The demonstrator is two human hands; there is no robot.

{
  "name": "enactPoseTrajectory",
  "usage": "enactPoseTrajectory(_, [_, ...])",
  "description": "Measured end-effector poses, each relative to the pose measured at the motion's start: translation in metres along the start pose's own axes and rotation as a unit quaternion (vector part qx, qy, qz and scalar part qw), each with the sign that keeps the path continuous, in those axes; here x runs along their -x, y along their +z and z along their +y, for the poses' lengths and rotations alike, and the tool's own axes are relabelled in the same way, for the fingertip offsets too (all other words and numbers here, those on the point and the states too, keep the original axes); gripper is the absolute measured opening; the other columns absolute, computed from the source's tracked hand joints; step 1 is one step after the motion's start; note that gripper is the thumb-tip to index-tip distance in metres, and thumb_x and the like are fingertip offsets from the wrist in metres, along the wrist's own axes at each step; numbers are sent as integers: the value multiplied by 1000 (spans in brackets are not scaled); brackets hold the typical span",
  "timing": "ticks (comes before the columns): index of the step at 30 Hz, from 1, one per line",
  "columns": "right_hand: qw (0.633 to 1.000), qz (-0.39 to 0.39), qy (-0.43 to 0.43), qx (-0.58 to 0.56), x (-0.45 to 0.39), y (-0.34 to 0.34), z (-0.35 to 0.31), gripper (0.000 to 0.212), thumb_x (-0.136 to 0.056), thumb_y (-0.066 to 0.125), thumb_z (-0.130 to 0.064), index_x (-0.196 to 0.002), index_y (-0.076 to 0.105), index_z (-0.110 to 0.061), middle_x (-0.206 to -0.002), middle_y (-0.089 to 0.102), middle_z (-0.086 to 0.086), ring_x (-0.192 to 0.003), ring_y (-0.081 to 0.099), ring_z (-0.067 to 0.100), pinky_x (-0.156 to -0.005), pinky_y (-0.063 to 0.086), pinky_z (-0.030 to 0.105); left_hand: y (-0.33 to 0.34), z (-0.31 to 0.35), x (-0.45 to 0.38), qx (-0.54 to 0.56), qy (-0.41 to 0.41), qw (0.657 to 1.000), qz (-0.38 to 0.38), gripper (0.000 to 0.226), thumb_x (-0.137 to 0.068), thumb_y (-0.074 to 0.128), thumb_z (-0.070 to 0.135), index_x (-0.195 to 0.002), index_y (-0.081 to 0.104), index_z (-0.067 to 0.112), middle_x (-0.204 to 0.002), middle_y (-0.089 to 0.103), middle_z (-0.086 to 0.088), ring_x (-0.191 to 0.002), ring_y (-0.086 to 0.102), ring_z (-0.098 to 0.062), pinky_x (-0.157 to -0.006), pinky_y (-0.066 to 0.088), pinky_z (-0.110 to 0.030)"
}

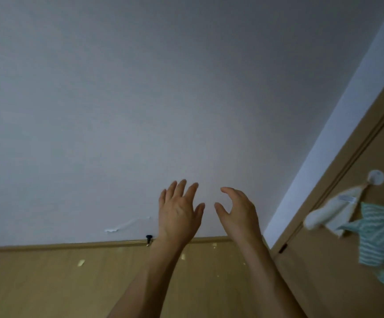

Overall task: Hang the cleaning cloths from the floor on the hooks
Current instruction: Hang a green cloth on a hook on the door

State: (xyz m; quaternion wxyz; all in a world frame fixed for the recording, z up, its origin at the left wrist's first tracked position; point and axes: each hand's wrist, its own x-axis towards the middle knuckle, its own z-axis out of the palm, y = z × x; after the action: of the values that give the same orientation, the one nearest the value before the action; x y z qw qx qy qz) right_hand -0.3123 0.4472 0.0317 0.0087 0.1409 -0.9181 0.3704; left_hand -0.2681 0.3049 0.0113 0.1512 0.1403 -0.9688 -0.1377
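Note:
My left hand (179, 214) is raised in front of the white wall with its fingers straight and spread, holding nothing. Just to its right, my right hand (237, 212) is also raised, fingers loosely curved, empty. On the wooden door at the right, a round white hook (376, 177) carries a cream cloth (331, 212) hanging by its corner. A teal striped cloth (379, 235) hangs beside and below the cream one; what it hangs from is out of view. Both hands are well to the left of these cloths.
A small black knob (149, 237) sticks out at the top edge of the wooden panel (48, 283) below the wall, just left of my left wrist. A strip of torn wallpaper (126, 224) shows on the wall. The door frame (338, 180) runs diagonally at the right.

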Motion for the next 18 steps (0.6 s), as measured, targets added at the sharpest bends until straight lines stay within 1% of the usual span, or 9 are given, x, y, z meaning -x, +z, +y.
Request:
enactPoseTrajectory(5, [998, -40, -53, 4, 20, 60, -69, 49, -95, 57, -36, -142, 43, -28, -148, 42, -7, -134, 40, 13, -106, 38, 28, -45, -82, 27, -19, -52, 998, 20, 58, -98, 38, 54, -151, 27, 32, -160, 25, 1, -149, 16, -21, -121, 12, -42])
enactPoseTrajectory(7, [995, -61, -77, 19, 31, 84, -96, 51, -96, 55, -39, -143, 40, -29, -151, 39, -7, -138, 35, 13, -110, 34, 30, -61, -115, 40, -21, -74, 997, 28, 58, -98, 38, 54, -151, 27, 32, -160, 25, 2, -149, 15, -21, -121, 11, -42])
enactPoseTrajectory(10, [988, -97, -110, 50, 49, 119, -134, 54, -97, 50, -45, -147, 35, -31, -156, 30, -7, -146, 21, 14, -118, 23, 34, -82, -163, 64, -33, -108, 993, 34, 58, -99, 36, 54, -151, 26, 33, -160, 23, 2, -149, 13, -20, -121, 9, -42])
enactPoseTrajectory(13, [979, -126, -145, 72, 66, 155, -171, 56, -97, 45, -50, -149, 32, -33, -159, 24, -8, -149, 11, 14, -121, 15, 37, -102, -210, 90, -34, -147, 988, 37, 58, -99, 35, 55, -152, 24, 34, -161, 21, 2, -150, 11, -20, -121, 9, -42])
enactPoseTrajectory(18, [960, -179, -199, 81, 92, 214, -231, 57, -97, 43, -52, -149, 30, -34, -160, 20, -7, -149, 7, 16, -121, 12, 39, -131, -282, 138, -33, -225, 973, 50, 58, -99, 36, 54, -152, 22, 35, -162, 17, 2, -150, 9, -21, -121, 8, -42])
